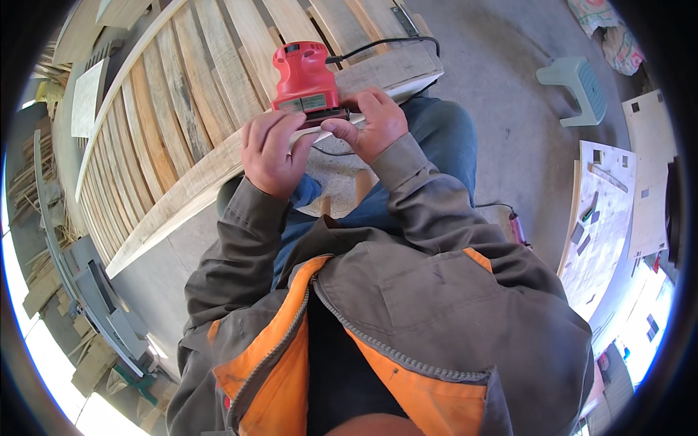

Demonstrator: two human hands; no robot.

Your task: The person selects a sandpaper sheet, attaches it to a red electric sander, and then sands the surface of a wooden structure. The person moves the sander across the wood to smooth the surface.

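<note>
A red electric sander (305, 73) lies on a slatted wooden panel (190, 86), its dark base (324, 115) turned toward me. My left hand (273, 151) is closed at the base's left side, with fingertips on the lower edge of the red housing. My right hand (375, 122) grips the base's right corner between thumb and bent fingers. A thin pale edge shows between the two thumbs; I cannot tell if it is a sanding sheet or wood. The fingers partly hide the base.
A black cord (385, 42) curves right from the sander over the panel's edge. A pale green plastic stool (582, 91) stands on the floor to the right. Farther right lean white boards (603, 211) with square cutouts. A pink-handled tool (517, 228) with a cord lies near my right elbow.
</note>
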